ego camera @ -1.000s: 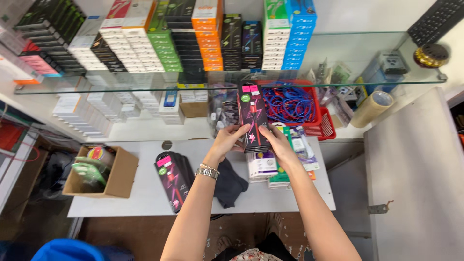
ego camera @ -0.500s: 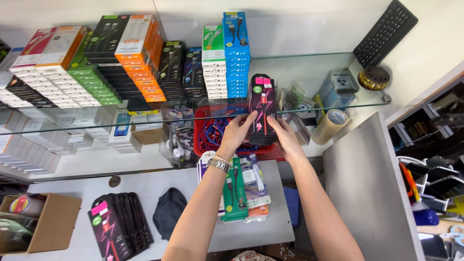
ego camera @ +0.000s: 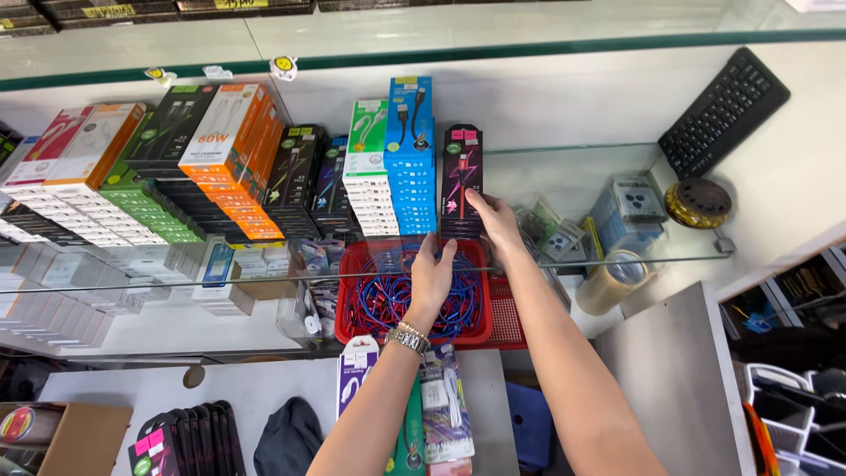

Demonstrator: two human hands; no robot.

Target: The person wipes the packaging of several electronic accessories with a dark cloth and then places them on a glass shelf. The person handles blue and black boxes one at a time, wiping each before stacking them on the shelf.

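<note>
So the black flat cable box with pink labels (ego camera: 462,181) is basically on the glass shelf (ego camera: 617,189) already, standing upright at the right end of the row, touching the tall stack of blue boxes (ego camera: 411,159). Looks like more black boxes of the same kind sit under or behind it, hard to tell how many.

The right hand (ego camera: 499,222) is up against the box's lower right edge, fingers bent round the corner, so I'd call that a light grip on the box rather than a full clamp. The left hand (ego camera: 432,275) is below the box's foot, fingers spread and loose, touching or nearly touching the bottom edge through the glass line; can't say for sure it's actually grasping anything.

Progress-wise, my read: the placing part is mostly done, since the box stands in line with the others. What seems left is squaring it up and taking both hands off.

Around it: stacks of green-and-white boxes (ego camera: 367,167), orange boxes (ego camera: 231,150) and more black ones to the left, a red plastic basket of blue and red cables (ego camera: 410,295) under the shelf, a roll of clear tape (ego camera: 611,280) to the right, and more black-and-pink boxes (ego camera: 185,441) down on the grey desk (ego camera: 229,388).
</note>
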